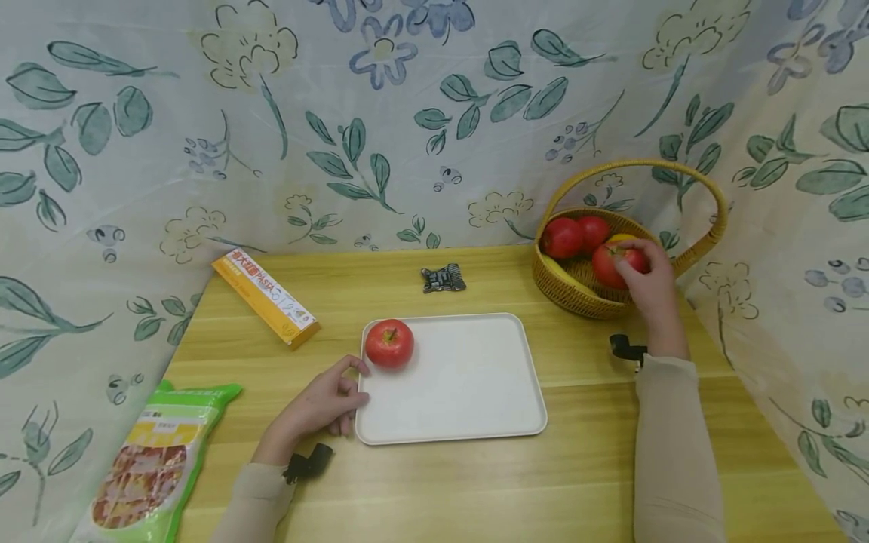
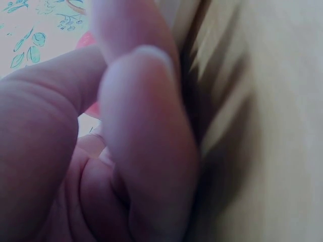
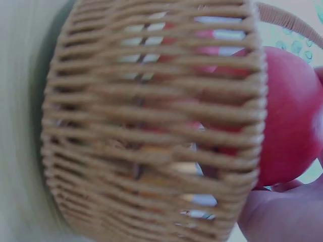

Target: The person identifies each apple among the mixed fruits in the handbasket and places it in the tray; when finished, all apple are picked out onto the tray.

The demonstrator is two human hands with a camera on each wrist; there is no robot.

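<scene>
Holding an apple (image 1: 606, 270): right hand (image 1: 655, 294), at the basket (image 1: 577, 303), beyond the far right corner of the tray (image 1: 462, 377). Roundish, no clear long axis. Left hand (image 1: 324, 403) well apart, touching the tray's left edge, fingers loosely bent, grasping nothing.

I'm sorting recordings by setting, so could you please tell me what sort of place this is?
Probably an indoor set-up for recording: flowered cloth hangs behind and beside a wooden table that holds a white tray and a fruit basket.
</scene>
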